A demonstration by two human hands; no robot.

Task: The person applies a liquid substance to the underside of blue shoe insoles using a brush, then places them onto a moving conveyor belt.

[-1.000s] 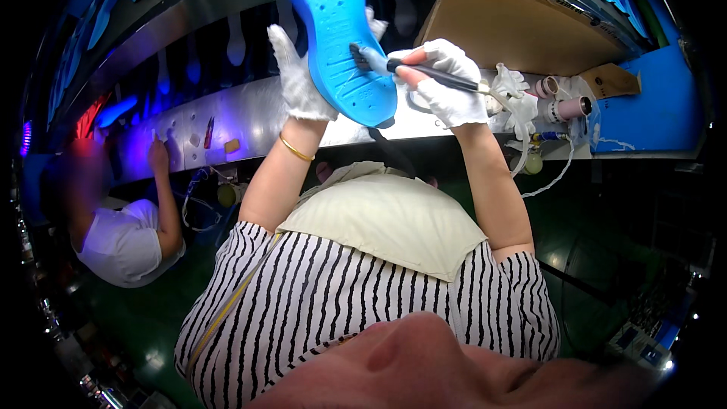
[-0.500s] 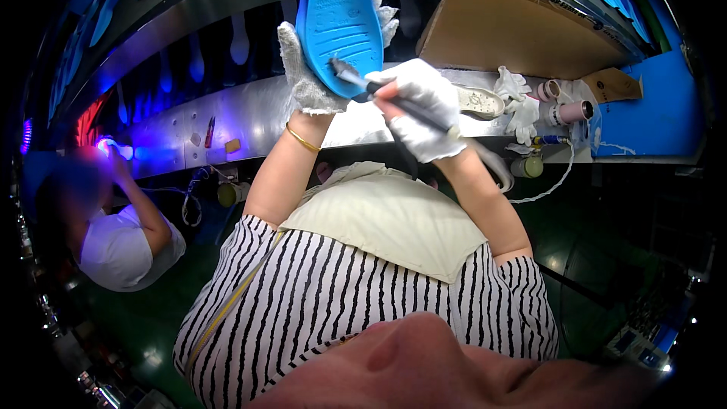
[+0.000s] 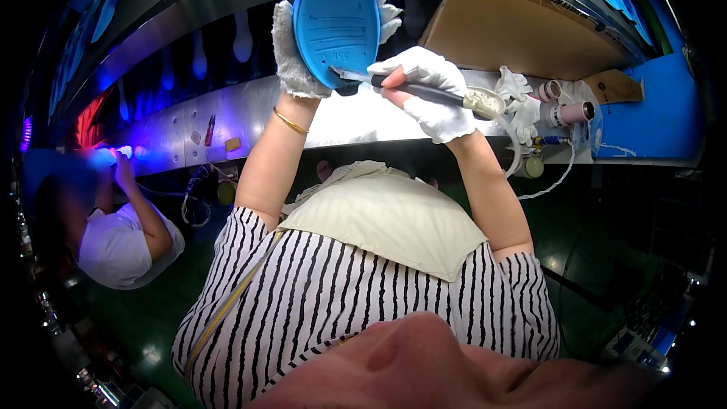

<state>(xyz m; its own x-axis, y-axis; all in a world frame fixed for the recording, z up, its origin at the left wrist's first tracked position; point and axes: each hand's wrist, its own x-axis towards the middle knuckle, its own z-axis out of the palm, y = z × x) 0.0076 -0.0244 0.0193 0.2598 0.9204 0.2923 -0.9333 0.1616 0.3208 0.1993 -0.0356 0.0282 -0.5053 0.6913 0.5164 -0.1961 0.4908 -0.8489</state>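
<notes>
My gloved left hand (image 3: 291, 57) is closed around a blue shoe sole (image 3: 337, 11), with the thumb along its left edge and fingertips showing past its right edge. The sole stands tilted up above the metal bench, its ridged and dotted face toward me. In my gloved right hand (image 3: 433, 70) is a slim brush (image 3: 448, 97) with a black handle, gripped like a pen with bare thumb and finger tips. The brush tip touches the sole near its lower end. A pale tube (image 3: 513, 153) hangs from near the handle's back end.
Right of my hands lie a cream sole (image 3: 488, 98), white gloves (image 3: 522, 115) and a pink cup (image 3: 573, 112). Behind them leans a cardboard box (image 3: 522, 26). Along the back, soles pass on a rack (image 3: 242, 38). Another person (image 3: 125, 246) works at the left.
The sole has shifted slightly up and left with my left hand. My right hand has moved a little right, and the brush tip now sits lower, near the sole's end.
</notes>
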